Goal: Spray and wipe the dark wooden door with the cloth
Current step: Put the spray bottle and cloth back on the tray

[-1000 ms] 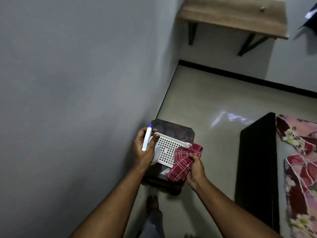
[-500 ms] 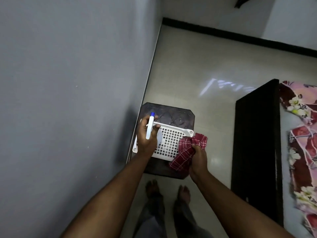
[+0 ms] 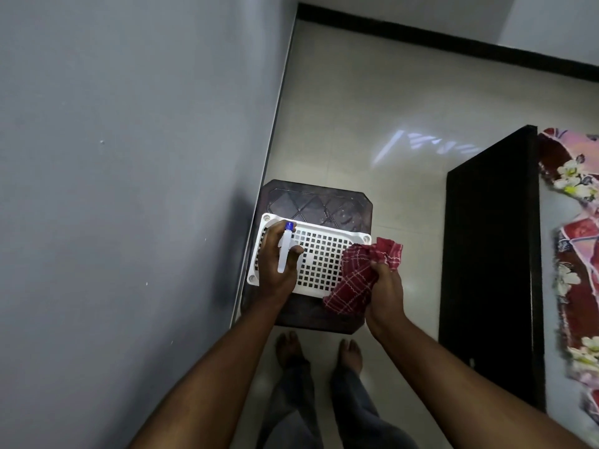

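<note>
**Head view: spray bottle and cloth in hand, door not yet addressed**

Head view, looking steeply down. The left hand (image 3: 275,270) is curled round a white spray bottle (image 3: 285,251) with a blue nozzle tip. It holds the bottle over the left end of a white perforated plastic basket (image 3: 324,257). The right hand (image 3: 384,286) grips a bunched red checked cloth (image 3: 359,277), which hangs over the basket's right end. The two hands are apart, one at each end of the basket. The basket rests on a dark brown plastic stool (image 3: 311,202) set against the grey wall (image 3: 129,157). The person's bare feet (image 3: 288,348) stand on the tiled floor (image 3: 356,92) just behind the stool.

The dark wooden door (image 3: 489,238) stands to the right of the stool and well apart from both hands. A floral fabric (image 3: 570,254) lies beyond its far side. No wet patch can be made out on the door's surface in this dim light.

Step in hand, as judged: both tools are held, but neither is directed at the door, so this is a moment at the basket rather than spraying or wiping. Whether the tools are being collected or set back cannot be told from this view.

If work on the door remains, the next move calls for a turn to the right. The nozzle must then point at the door panel, with the cloth kept clear of the spray path.
</note>
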